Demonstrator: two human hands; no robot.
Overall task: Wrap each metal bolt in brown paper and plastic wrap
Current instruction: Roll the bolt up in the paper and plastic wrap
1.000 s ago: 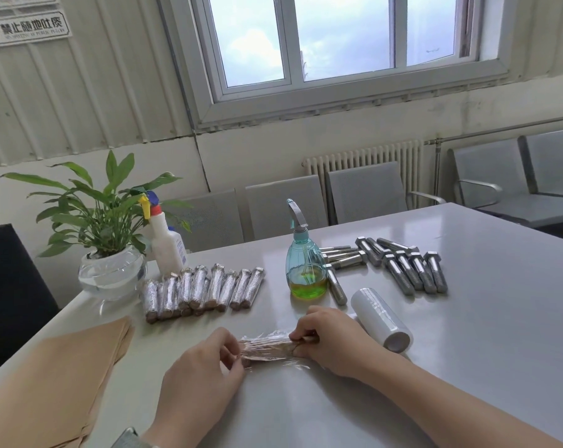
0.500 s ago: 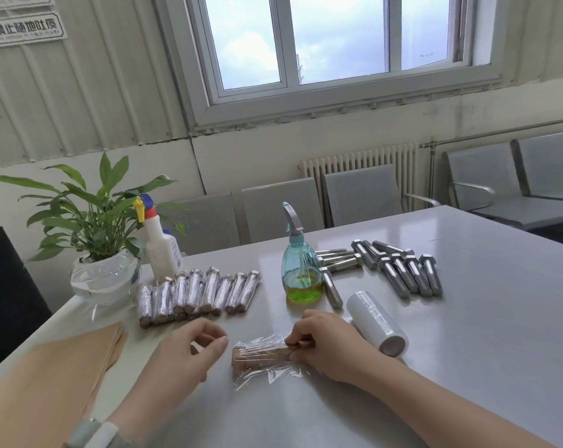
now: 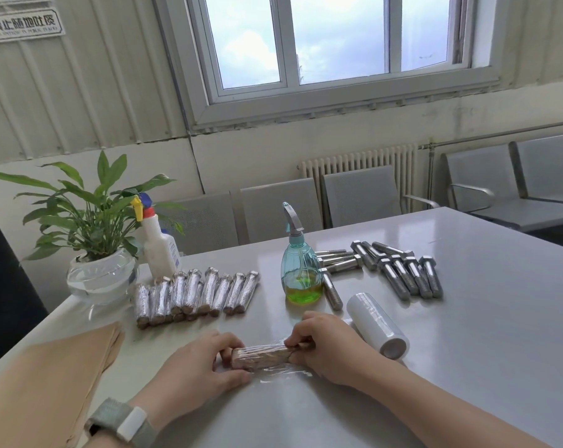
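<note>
1. Left hand (image 3: 197, 363) and right hand (image 3: 325, 345) grip opposite ends of a paper-wrapped bolt (image 3: 260, 356) lying in plastic film on the table (image 3: 467, 334).
2. At 1 o'clock of it: plastic wrap roll (image 3: 377, 324).
3. At 11 o'clock: wrapped bolts (image 3: 196, 294).
4. At 2 o'clock, farther off: bare bolts (image 3: 406, 274).
5. At 12 o'clock: spray bottle (image 3: 301, 270).
6. At 9 o'clock: brown paper sheets (image 3: 47, 376).

A big window (image 3: 335, 43) shows blue sky and clouds, and daylight comes in. The wall (image 3: 79, 101) has long ridges and a sign (image 3: 21, 25). A white radiator (image 3: 364, 163) stands under the window. Grey chairs (image 3: 360, 195) sit behind the shiny grey table (image 3: 483, 318).
</note>
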